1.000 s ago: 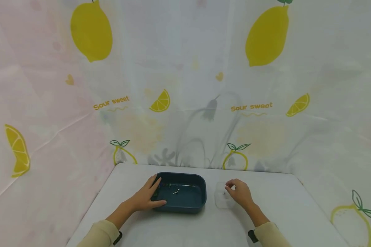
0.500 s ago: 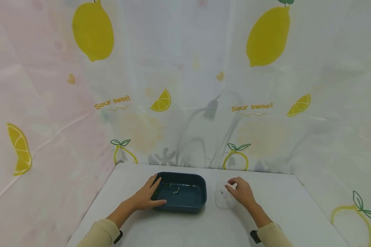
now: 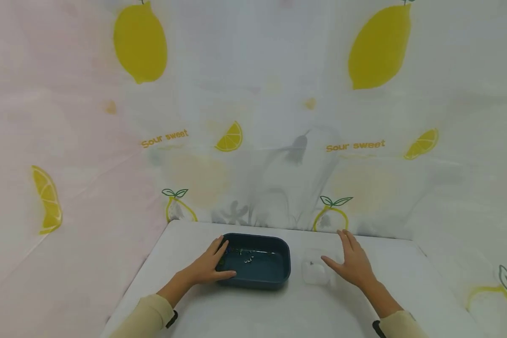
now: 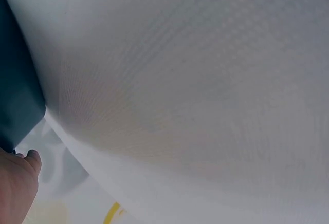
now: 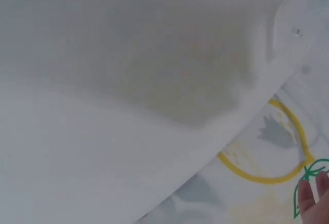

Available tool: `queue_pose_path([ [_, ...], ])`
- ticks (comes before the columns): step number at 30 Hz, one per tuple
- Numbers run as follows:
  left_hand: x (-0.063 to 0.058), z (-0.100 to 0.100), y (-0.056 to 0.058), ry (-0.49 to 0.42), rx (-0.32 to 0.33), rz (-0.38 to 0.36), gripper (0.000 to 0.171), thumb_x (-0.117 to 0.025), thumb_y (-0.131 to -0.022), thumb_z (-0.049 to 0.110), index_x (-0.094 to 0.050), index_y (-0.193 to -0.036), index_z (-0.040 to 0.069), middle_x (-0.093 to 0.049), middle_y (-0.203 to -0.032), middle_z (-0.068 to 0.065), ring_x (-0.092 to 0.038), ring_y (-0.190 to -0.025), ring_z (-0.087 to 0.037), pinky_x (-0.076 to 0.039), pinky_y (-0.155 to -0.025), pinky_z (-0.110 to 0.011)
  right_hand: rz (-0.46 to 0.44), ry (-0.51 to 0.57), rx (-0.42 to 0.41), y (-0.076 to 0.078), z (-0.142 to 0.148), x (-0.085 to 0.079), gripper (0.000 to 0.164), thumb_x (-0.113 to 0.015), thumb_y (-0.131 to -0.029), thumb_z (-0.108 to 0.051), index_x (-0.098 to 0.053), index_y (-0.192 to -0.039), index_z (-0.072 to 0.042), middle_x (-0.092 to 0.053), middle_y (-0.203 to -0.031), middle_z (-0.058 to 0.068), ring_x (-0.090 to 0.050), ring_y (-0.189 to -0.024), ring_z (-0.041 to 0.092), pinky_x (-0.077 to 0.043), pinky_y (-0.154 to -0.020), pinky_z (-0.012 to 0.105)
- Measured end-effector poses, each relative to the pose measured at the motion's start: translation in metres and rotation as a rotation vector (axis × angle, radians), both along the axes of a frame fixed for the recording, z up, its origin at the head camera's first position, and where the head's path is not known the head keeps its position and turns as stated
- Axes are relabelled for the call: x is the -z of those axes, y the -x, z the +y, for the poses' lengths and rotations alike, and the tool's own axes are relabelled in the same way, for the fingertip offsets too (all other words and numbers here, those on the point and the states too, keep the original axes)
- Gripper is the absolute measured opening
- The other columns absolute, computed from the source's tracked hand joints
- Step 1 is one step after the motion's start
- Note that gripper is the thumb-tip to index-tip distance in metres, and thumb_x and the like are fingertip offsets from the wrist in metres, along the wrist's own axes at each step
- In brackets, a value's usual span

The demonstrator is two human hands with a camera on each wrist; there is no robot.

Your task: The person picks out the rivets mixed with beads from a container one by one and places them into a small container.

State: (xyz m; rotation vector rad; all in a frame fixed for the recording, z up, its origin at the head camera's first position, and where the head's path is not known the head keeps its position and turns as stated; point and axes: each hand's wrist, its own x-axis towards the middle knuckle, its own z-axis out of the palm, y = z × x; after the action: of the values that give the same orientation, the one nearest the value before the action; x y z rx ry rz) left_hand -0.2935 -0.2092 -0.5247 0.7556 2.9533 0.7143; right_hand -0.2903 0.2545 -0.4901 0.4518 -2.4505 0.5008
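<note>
A dark blue rectangular bin [image 3: 262,283] stands on the table with several small shiny pieces [image 3: 248,259] on its floor. Over the bin's left end lies my left hand [image 3: 203,269], fingers spread and touching the rim. The left wrist view catches only part of this hand [image 4: 19,188] beside the bin wall [image 4: 18,75]. To the right is a shallow clear plastic container [image 3: 314,277] with a tiny dark piece [image 3: 311,264] in it. My right hand [image 3: 357,265] hovers just right of that container, fingers extended, holding nothing. Its fingertips show at the right wrist view's corner.
A white cloth covers the table [image 3: 279,314]. Behind it hangs a lemon-printed curtain [image 3: 262,117], which also runs along both sides. The bin and the clear container stand apart with a narrow gap between them.
My right hand has spread its curled fingers and drawn back to the right, off the clear container. The left hand stays on the bin. The whole head view has shifted slightly.
</note>
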Motion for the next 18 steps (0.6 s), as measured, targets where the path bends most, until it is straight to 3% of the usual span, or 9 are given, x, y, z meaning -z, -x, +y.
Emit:
queue_pose_path([
  [4,0.000,0.013,0.004,-0.013,0.022,-0.015,0.107,-0.062,-0.084,0.069,-0.017,-0.158,0.005,-0.006,-0.165,-0.021,-0.011,-0.151,-0.043,-0.029,-0.114,-0.060,-0.008,-0.085,0.024,-0.010,0.022,-0.004,0.097,-0.084,-0.073,-0.042,-0.039,-0.146,0.004,-0.033,-0.150,0.034,-0.047,-0.123,0.054,-0.041,-0.091,0.069],
  [8,-0.002,0.008,0.002,-0.007,-0.002,-0.010,0.107,-0.063,-0.084,0.068,-0.019,-0.158,0.004,-0.007,-0.165,-0.022,-0.013,-0.151,-0.042,-0.029,-0.114,-0.060,-0.043,-0.150,0.035,-0.012,0.027,-0.006,0.096,-0.077,-0.078,-0.050,-0.037,-0.150,-0.001,-0.022,-0.156,0.032,-0.041,-0.128,0.055,-0.035,-0.097,0.069],
  [14,-0.004,-0.002,0.002,-0.004,-0.005,0.032,0.107,-0.065,-0.084,0.065,-0.021,-0.156,0.000,-0.010,-0.164,-0.024,-0.015,-0.150,-0.046,-0.030,-0.112,-0.062,-0.092,-0.178,0.063,-0.009,0.029,-0.005,0.098,-0.073,-0.078,-0.059,-0.036,-0.152,-0.006,-0.016,-0.158,0.030,-0.036,-0.132,0.052,-0.028,-0.103,0.067],
  [18,0.000,0.002,0.005,-0.021,0.024,0.014,0.107,-0.064,-0.085,0.067,-0.020,-0.157,0.001,-0.009,-0.164,-0.024,-0.014,-0.150,-0.046,-0.030,-0.112,-0.062,-0.137,-0.194,0.101,-0.013,0.039,-0.004,0.100,-0.072,-0.077,-0.061,-0.033,-0.154,-0.010,-0.014,-0.160,0.028,-0.033,-0.135,0.051,-0.024,-0.107,0.068],
])
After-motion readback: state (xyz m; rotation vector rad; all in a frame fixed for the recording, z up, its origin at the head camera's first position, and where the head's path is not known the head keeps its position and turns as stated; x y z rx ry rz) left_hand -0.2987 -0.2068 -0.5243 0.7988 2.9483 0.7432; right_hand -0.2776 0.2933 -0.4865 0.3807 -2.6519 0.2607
